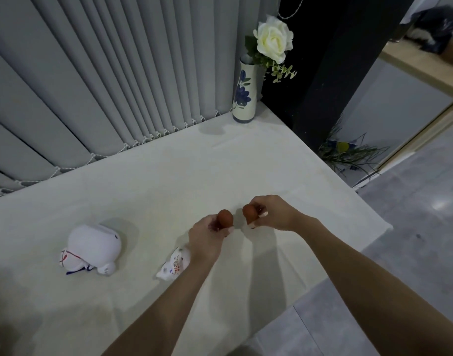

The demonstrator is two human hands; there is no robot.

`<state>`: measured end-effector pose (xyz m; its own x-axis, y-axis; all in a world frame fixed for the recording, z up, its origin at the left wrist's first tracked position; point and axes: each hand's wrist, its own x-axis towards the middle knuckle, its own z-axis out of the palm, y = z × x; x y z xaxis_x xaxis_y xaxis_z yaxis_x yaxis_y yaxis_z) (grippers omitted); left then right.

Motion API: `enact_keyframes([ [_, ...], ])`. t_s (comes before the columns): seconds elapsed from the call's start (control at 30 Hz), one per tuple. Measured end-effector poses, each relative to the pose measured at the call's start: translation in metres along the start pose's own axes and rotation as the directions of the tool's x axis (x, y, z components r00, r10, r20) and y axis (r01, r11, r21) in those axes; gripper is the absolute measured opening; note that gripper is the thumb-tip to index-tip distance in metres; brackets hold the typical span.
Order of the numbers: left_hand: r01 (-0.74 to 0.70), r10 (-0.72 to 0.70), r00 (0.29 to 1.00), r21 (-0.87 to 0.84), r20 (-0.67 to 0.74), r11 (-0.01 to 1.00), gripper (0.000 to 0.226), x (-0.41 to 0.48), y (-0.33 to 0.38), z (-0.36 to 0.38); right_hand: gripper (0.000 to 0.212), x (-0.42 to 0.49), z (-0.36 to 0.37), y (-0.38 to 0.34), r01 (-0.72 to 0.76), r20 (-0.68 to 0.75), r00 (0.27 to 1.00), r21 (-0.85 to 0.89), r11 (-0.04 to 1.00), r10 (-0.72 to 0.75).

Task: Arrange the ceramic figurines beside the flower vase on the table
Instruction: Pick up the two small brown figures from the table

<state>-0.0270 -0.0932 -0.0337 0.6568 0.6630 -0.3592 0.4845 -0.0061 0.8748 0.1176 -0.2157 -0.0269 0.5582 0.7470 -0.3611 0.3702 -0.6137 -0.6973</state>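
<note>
We judge the task barely begun: nothing stands beside the flower vase [244, 95] at one o'clock on the bench [169, 181]. Our left hand [207, 238] grasps one brown figurine [225, 217], our right hand [271, 214] another brown figurine [250, 211], both at centre. A white rabbit figurine [93, 249] and a small painted cat figurine [174, 264] lie at seven o'clock. Grey vertical blinds [104, 73] back the cloth-covered bench.

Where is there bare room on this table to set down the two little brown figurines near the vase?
The widest bare cloth lies between the flower vase, the blinds and the hands. It is crowded only near the front: the left hand and right hand each hold a brown figurine, over a small white cat figurine and beside a large white figurine.
</note>
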Motion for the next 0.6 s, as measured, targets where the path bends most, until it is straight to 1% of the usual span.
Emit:
enact_keyframes([
  [0.13, -0.014, 0.013, 1.0, -0.052, -0.004, 0.999, 0.006, -0.008, -0.001, 0.009, 0.029, 0.007, 0.005, 0.0, 0.055, -0.002, 0.999, 0.016, 0.998, -0.055],
  [0.17, -0.014, 0.013, 1.0, -0.059, -0.009, 0.998, 0.006, -0.011, -0.002, 0.01, 0.029, 0.008, 0.006, 0.001, 0.06, 0.001, 0.998, 0.021, 0.998, -0.06],
  [0.3, -0.051, 0.051, 0.997, -0.004, -0.053, 0.999, 0.01, -0.013, -0.006, 0.017, 0.029, 0.011, 0.013, 0.005, 0.061, 0.003, 0.998, 0.033, 0.998, -0.061],
  [0.43, -0.065, 0.067, 0.997, 0.06, -0.043, 0.996, 0.009, -0.008, -0.008, 0.016, 0.03, 0.011, 0.015, 0.006, 0.055, -0.022, 0.998, 0.068, 0.996, -0.054],
  [0.5, -0.073, 0.075, 0.997, 0.063, -0.032, 0.995, 0.012, -0.008, -0.01, 0.015, 0.033, 0.011, 0.016, 0.007, 0.053, -0.022, 0.998, 0.09, 0.995, -0.051],
  [0.6, -0.097, 0.099, 0.995, 0.054, -0.019, 0.994, 0.016, -0.009, -0.012, 0.014, 0.03, 0.009, 0.016, 0.009, 0.065, -0.016, 0.998, 0.089, 0.994, -0.064],
])
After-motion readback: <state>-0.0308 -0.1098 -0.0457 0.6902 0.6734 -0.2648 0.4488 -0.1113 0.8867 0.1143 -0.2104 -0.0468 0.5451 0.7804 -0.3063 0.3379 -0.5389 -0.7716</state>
